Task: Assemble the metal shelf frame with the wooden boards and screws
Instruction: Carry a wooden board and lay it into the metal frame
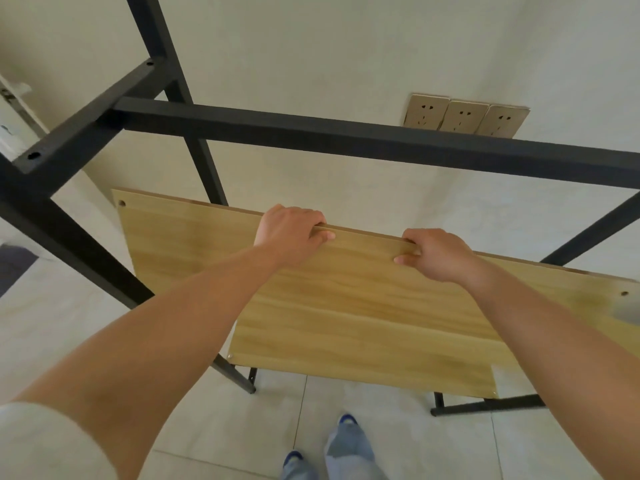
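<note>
A light wooden board [346, 306] with screw holes at its corners hangs tilted inside the black metal shelf frame [311, 133]. My left hand [291, 233] grips the board's far long edge, fingers curled over it and thumb on the near face. A little further right on the same edge, my right hand [436, 254] grips it the same way. The board's near edge sits low, by the frame's bottom rails [485, 407]. The frame's upper crossbars pass above the board and show open screw holes at the left. No screws are in view.
The frame stands on a pale tiled floor [225, 427] close to a wall with three sockets [464, 117]. My feet in blue shoes [346, 420] stand just in front of the frame. A dark mat edge [14, 268] lies at the far left.
</note>
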